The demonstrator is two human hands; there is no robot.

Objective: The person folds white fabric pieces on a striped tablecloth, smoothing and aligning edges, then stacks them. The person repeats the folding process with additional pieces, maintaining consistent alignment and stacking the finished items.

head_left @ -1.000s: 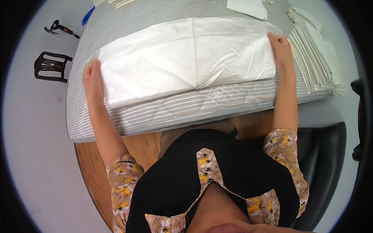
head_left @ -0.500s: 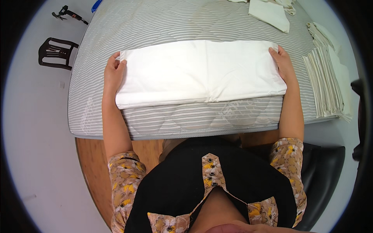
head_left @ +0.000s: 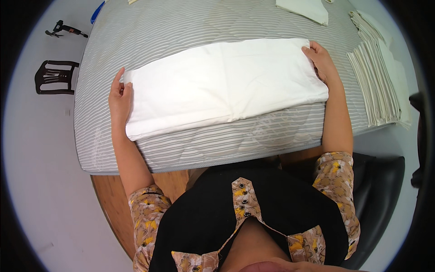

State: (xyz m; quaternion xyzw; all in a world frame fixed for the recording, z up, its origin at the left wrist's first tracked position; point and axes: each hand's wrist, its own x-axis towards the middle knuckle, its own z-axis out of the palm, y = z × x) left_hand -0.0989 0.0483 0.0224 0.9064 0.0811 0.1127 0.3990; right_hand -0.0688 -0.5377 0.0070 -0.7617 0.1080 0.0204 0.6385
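Note:
A white folded cloth point(head_left: 186, 86) lies spread as a long band across the striped mattress, with a crease down its middle and small wrinkles at its near edge. My left hand point(head_left: 120, 100) is at the cloth's left end, its thumb against the far corner and its index finger raised off the fabric. At the opposite end, my right hand point(head_left: 322, 63) pinches the far right corner between thumb and fingers. Both forearms run along the cloth's two short sides.
Beneath everything is a grey-and-white striped mattress point(head_left: 176, 152). A stack of folded off-white cloths point(head_left: 374, 81) stands at its right edge, and another white cloth point(head_left: 306, 8) lies at the far right. A dark chair point(head_left: 55, 77) and a black hammer-like tool point(head_left: 65, 29) are beyond the left edge.
The whole view has tilted and shifted, so the cloth and mattress now slope down to the left. My left index finger has straightened up from the cloth's corner.

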